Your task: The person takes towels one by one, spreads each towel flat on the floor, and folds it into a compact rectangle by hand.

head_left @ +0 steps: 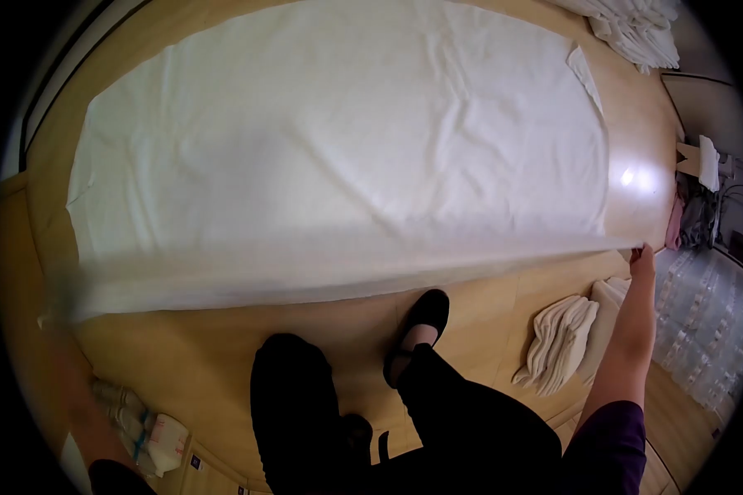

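Observation:
A large white cloth (347, 148) lies spread over the wooden floor, with soft creases across it and a small folded flap at its right edge. Its near edge is pulled taut between my two hands. My right hand (642, 259) pinches the near right corner, fingers closed on the fabric. At the near left corner, my left hand (62, 322) is smeared by motion and dim, so its fingers cannot be made out. The near strip of cloth is blurred and appears lifted off the floor.
Folded white cloths (557, 340) lie at the right. Bundled white fabric (636, 29) sits at the top right. Plastic-wrapped packs (153, 437) are at the lower left. My black shoe (428, 320) stands near the cloth's near edge. Clear plastic sheeting (706, 309) lies far right.

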A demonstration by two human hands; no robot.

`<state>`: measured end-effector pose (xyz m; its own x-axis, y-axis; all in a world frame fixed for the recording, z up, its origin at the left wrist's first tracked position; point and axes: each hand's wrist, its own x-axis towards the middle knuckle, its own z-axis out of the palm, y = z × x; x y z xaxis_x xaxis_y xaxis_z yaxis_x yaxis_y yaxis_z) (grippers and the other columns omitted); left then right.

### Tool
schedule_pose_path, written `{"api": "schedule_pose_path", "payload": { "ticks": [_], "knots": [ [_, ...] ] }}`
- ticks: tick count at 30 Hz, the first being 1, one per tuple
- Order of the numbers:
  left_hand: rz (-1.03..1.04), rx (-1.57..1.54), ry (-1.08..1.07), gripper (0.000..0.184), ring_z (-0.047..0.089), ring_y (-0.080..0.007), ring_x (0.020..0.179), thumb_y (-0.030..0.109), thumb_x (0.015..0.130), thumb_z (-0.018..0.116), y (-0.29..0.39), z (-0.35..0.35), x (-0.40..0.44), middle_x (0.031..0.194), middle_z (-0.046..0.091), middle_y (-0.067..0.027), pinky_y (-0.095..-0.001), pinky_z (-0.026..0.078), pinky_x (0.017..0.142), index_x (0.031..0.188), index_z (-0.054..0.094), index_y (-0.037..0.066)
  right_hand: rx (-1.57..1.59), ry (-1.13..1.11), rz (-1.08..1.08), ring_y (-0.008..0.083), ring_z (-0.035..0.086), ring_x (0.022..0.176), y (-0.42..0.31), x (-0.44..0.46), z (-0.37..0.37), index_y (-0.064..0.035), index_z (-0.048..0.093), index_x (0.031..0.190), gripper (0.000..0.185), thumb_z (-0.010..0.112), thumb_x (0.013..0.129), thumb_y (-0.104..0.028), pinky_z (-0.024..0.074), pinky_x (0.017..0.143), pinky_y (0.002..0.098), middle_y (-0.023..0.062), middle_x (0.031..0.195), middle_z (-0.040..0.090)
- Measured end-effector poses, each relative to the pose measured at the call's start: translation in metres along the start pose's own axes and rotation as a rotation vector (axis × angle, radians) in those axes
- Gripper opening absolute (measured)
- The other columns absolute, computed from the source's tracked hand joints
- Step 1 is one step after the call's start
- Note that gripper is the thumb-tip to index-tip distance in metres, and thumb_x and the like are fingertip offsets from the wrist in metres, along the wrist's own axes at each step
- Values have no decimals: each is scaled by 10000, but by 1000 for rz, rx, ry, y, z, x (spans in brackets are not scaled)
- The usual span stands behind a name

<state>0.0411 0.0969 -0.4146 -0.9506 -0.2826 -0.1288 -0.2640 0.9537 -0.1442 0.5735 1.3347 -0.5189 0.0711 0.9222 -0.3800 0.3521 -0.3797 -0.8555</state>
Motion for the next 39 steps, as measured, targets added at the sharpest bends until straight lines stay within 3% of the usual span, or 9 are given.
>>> {"api": "schedule_pose_path", "payload": {
  "ticks": [9,12,16,22,24,28,31,33,39],
  "knots": [
    [375,-662,-270,643,207,-282,1302,223,804,547,224,129,-30,1402,228,-197,-399,202,1049,1372,261,128,-601,-376,-38,174,443,1151,46,-64,141,-257,389,1298,506,498,845,-454,378,821,380,-35,1274,470],
    [399,-580,-276,662,185,-282,1320,221,807,545,300,203,-112,1421,206,-198,-401,186,1063,1390,243,133,-999,-403,-861,278,484,1097,111,-90,158,-65,477,1215,400,547,870,-257,374,944,369,145,1182,524],
    [141,-110,-113,759,167,-470,1288,303,744,577,291,252,-78,1431,155,-233,-543,146,1036,1404,223,175,-1078,-496,-1038,299,426,1147,108,-196,213,-141,471,1244,465,589,806,-241,395,915,403,104,1252,475],
    [383,148,8,653,469,-353,1070,289,753,627,196,254,116,1197,486,-195,-410,370,940,1332,354,157,-1362,-818,-1346,272,237,1318,118,-217,233,-333,392,1312,508,555,831,-329,210,999,600,-4,1427,278],
    [723,73,322,509,454,-327,1104,238,797,602,254,255,116,1193,497,-160,-384,356,959,1249,443,68,-1399,-585,-1212,270,250,1314,111,-165,234,-318,402,1305,489,542,839,-272,238,967,621,2,1424,287],
    [899,-167,85,454,353,-291,1245,38,812,487,464,177,23,1311,406,-137,-353,277,1037,1262,422,46,-1339,-189,-532,332,414,1154,68,-50,236,-177,389,1304,478,462,861,-341,386,925,471,117,1298,415],
    [1112,-227,117,541,268,-304,1290,-12,780,483,568,144,19,1353,343,-153,-362,225,1066,1303,370,65,-1207,126,-827,333,480,1073,22,-41,293,-121,541,1153,382,506,843,-341,419,881,424,106,1169,534],
    [1133,-422,-47,588,220,-289,1317,-12,775,488,620,153,40,1386,295,-147,-342,184,1082,1333,334,91,-881,-185,-977,311,509,1044,8,-43,354,-98,559,1133,411,582,810,-351,430,861,404,146,1160,540],
    [923,-389,-226,223,536,-236,889,93,775,594,672,92,-76,944,552,-119,-346,425,753,970,502,39,-987,-278,-965,306,555,945,10,-101,375,-96,528,1001,320,609,800,-333,464,736,412,106,1092,537]
  ]
}}
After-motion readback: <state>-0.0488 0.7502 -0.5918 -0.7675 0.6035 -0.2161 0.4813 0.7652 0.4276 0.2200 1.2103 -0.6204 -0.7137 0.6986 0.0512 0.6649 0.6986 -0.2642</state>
